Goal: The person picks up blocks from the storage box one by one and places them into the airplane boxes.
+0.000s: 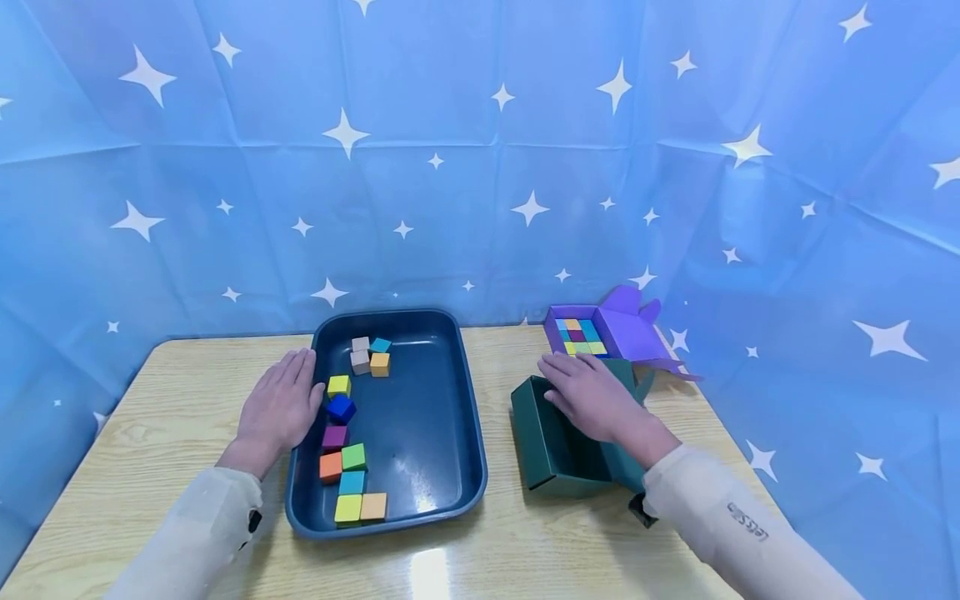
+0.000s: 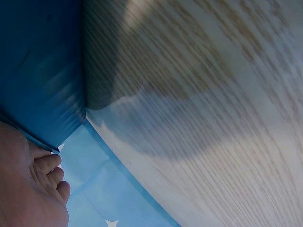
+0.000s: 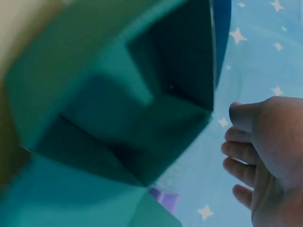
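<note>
My left hand (image 1: 279, 404) lies flat at the left rim of a dark blue tray (image 1: 427, 417), its fingers straight and pointing away from me. The thumb reaches toward a yellow cube (image 1: 339, 386) and a blue cube (image 1: 341, 409) inside. In the left wrist view the fingers (image 2: 54, 175) show beside the tray's outer wall (image 2: 42, 71). My right hand (image 1: 588, 396) is over an open dark green box (image 1: 534, 437), fingers extended and holding nothing. The right wrist view shows the box's bare inner walls (image 3: 184, 52), with the hand (image 3: 274, 156) off to its side.
More coloured cubes sit in the tray: a group at its far end around an orange cube (image 1: 380, 365), others along the left side, such as a green one (image 1: 353, 457). An open purple box (image 1: 630, 333) holding packed cubes (image 1: 575, 336) stands behind the green box, near the starry curtain (image 1: 465, 183).
</note>
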A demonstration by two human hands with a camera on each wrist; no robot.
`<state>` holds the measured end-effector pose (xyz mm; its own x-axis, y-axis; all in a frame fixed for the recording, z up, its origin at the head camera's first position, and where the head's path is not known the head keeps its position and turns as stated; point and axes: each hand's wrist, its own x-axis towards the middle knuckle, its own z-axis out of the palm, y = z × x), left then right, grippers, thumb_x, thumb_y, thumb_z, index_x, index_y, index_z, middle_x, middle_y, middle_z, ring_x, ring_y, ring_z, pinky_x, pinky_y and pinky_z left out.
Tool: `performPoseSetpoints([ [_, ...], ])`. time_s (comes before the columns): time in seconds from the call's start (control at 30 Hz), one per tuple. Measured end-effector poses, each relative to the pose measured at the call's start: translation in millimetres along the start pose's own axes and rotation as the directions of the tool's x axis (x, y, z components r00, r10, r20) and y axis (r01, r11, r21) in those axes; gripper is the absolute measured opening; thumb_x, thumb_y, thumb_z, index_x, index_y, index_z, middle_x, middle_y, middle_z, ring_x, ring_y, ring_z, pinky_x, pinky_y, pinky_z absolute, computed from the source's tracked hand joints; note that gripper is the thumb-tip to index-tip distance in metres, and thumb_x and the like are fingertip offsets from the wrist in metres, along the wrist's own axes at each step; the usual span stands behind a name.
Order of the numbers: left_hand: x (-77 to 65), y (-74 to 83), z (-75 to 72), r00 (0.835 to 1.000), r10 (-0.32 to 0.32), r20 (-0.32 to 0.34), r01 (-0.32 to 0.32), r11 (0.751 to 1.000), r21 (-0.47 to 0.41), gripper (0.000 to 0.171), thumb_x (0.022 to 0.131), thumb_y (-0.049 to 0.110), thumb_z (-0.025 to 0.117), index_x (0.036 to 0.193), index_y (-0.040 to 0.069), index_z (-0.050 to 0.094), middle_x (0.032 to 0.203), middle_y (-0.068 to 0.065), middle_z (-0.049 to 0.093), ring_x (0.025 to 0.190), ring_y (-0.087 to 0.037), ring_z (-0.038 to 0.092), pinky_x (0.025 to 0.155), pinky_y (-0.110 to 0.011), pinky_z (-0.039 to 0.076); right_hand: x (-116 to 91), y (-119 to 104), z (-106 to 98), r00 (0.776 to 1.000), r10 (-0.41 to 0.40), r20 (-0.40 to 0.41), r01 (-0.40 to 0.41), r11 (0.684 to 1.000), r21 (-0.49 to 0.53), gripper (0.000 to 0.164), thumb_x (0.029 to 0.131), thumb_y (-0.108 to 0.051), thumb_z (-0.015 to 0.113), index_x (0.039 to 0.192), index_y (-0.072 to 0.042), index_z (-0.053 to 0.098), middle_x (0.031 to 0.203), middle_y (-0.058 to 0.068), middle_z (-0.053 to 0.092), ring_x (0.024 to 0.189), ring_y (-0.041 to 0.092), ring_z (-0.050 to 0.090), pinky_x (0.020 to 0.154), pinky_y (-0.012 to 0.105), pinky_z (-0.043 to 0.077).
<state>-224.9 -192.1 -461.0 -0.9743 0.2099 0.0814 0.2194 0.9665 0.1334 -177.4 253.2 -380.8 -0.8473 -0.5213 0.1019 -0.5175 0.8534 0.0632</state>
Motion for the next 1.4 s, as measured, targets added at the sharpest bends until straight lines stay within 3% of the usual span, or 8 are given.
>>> performPoseSetpoints([
  [0.23, 0.4, 1.3, 0.0, 1.0, 0.001, 0.003, -0.001, 1.0, -0.007, 0.068, 0.102, 0.034, 0.041, 0.153, -0.003, 0.018, 0.159, -0.025, 0.023, 0.147, -0.044, 0.02, 0.121, -0.057, 0.018, -23.6, -15.0, 11.3, 0.999, 0.04, 0.007, -0.04, 0.998, 0.051, 0.052, 0.098, -0.032, 0.056, 0.141, -0.004, 0.05, 0.144, 0.014, 0.053, 0.134, 0.03, 0.05, 0.113, 0.054, 0.037],
  [0.37, 0.5, -0.1, -0.7, 1.0, 0.003, 0.007, -0.002, 1.0, -0.005, 0.067, 0.102, 0.034, 0.041, 0.153, -0.004, 0.017, 0.159, -0.025, 0.023, 0.146, -0.044, 0.02, 0.121, -0.057, 0.018, -34.8, -21.5, 17.4, 0.998, 0.059, 0.018, -0.061, 0.991, 0.123, 0.057, 0.1, -0.04, 0.051, 0.146, -0.007, 0.045, 0.15, 0.012, 0.047, 0.139, 0.029, 0.044, 0.115, 0.054, 0.034],
  [0.6, 0.8, -0.9, -1.3, 1.0, 0.005, 0.01, -0.005, 1.0, -0.007, 0.067, 0.102, 0.033, 0.041, 0.153, -0.004, 0.018, 0.158, -0.025, 0.023, 0.146, -0.044, 0.02, 0.121, -0.058, 0.018, -36.5, -30.2, 36.5, 1.0, 0.014, -0.005, -0.013, 0.987, 0.157, 0.061, 0.101, -0.044, 0.047, 0.149, -0.008, 0.039, 0.155, 0.009, 0.04, 0.144, 0.026, 0.038, 0.118, 0.052, 0.03],
  [0.8, 0.1, -0.2, -0.5, 1.0, 0.005, 0.006, -0.005, 1.0, -0.005, 0.067, 0.102, 0.033, 0.042, 0.153, -0.005, 0.018, 0.158, -0.026, 0.023, 0.146, -0.045, 0.02, 0.121, -0.058, 0.017, -37.2, -37.4, 51.6, 1.0, -0.005, 0.023, 0.001, 0.986, 0.164, 0.061, 0.101, -0.043, 0.047, 0.15, -0.009, 0.037, 0.156, 0.008, 0.038, 0.146, 0.026, 0.035, 0.12, 0.051, 0.027],
  [1.03, -0.8, 0.4, -1.4, 1.0, 0.0, 0.005, 0.0, 1.0, -0.01, 0.068, 0.102, 0.034, 0.042, 0.153, -0.004, 0.018, 0.159, -0.025, 0.023, 0.147, -0.045, 0.019, 0.121, -0.058, 0.017, -36.6, -40.8, 49.1, 0.999, -0.001, 0.047, -0.006, 0.987, 0.16, 0.059, 0.101, -0.042, 0.047, 0.151, -0.011, 0.037, 0.157, 0.007, 0.038, 0.146, 0.026, 0.034, 0.121, 0.051, 0.025],
  [1.17, -1.6, 0.9, -1.7, 1.0, 0.0, 0.001, 0.0, 1.0, -0.008, 0.067, 0.102, 0.034, 0.042, 0.153, -0.004, 0.018, 0.158, -0.025, 0.024, 0.147, -0.044, 0.02, 0.121, -0.057, 0.018, -38.0, -28.7, 37.1, 0.999, 0.038, -0.002, -0.037, 0.988, 0.148, 0.059, 0.099, -0.04, 0.053, 0.149, -0.01, 0.041, 0.154, 0.009, 0.041, 0.144, 0.029, 0.038, 0.118, 0.053, 0.029],
  [1.4, -1.3, 0.7, -2.9, 1.0, -0.002, 0.007, 0.002, 1.0, -0.009, 0.067, 0.102, 0.034, 0.041, 0.153, -0.004, 0.018, 0.159, -0.025, 0.023, 0.147, -0.044, 0.019, 0.121, -0.057, 0.017, -56.2, 18.8, 12.0, 0.982, 0.18, -0.056, -0.17, 0.974, 0.148, 0.056, 0.098, -0.036, 0.057, 0.145, -0.007, 0.046, 0.149, 0.015, 0.047, 0.138, 0.037, 0.043, 0.111, 0.06, 0.033],
])
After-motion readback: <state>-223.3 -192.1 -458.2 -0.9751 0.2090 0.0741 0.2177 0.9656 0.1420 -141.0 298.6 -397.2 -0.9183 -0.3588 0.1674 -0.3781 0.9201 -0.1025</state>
